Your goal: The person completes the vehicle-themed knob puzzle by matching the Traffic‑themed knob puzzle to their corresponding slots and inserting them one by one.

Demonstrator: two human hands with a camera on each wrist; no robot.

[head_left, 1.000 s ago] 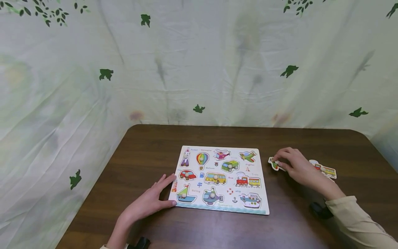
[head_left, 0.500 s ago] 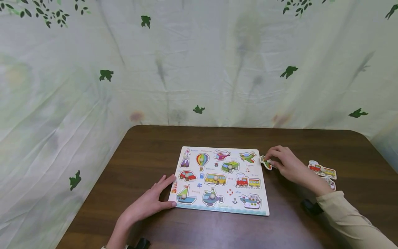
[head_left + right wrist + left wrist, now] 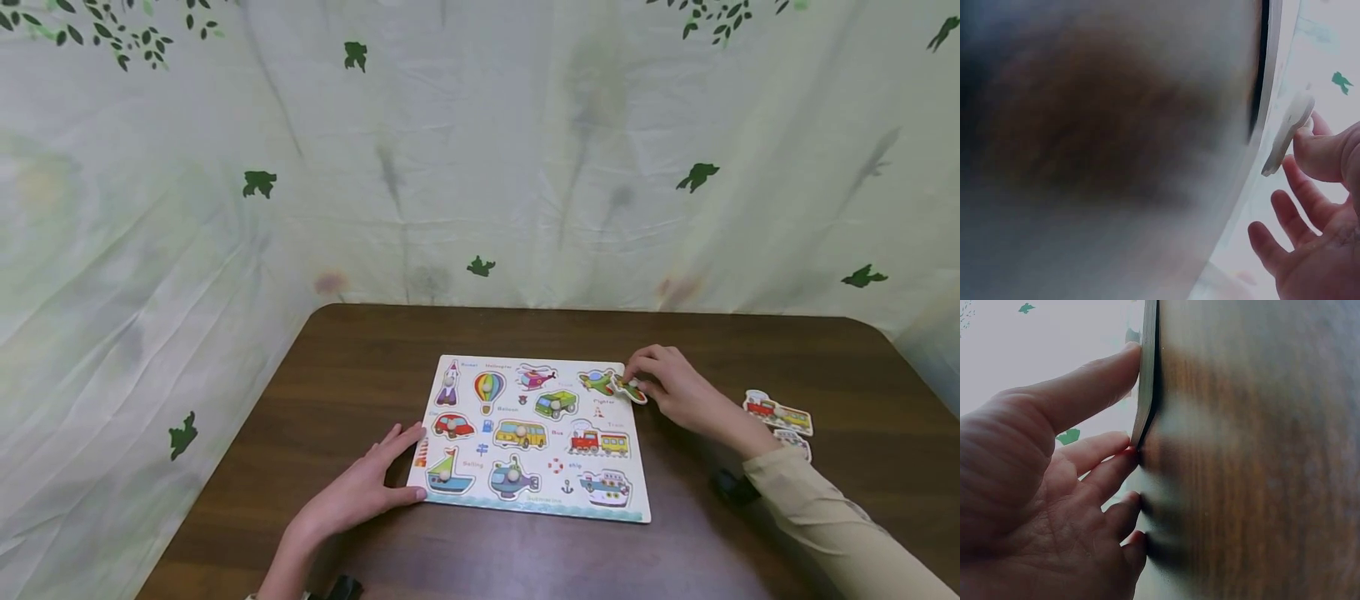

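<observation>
My right hand (image 3: 686, 392) pinches the airplane puzzle piece (image 3: 628, 389) between thumb and fingers. It holds the piece over the upper right edge of the white peg puzzle board (image 3: 525, 504), overlapping the green plane picture (image 3: 596, 382) there. In the right wrist view the piece (image 3: 1288, 131) is tilted and its edge shows; the other fingers are spread. My left hand (image 3: 360, 483) lies at the board's left edge with fingers fairly straight. In the left wrist view the thumb touches the board's side (image 3: 1147, 375) and the fingertips reach the table.
A train puzzle piece (image 3: 778, 412) lies on the brown table (image 3: 360, 358) at right, with a ship piece (image 3: 797, 442) just in front, partly hidden by the sleeve. Knobbed pieces such as the bus (image 3: 520, 433) and balloon (image 3: 489, 388) sit in the board. A patterned cloth (image 3: 525, 167) hangs behind.
My right hand has carried the airplane piece leftward from the table beside the board to over its upper right edge. The left hand has stayed in place.
</observation>
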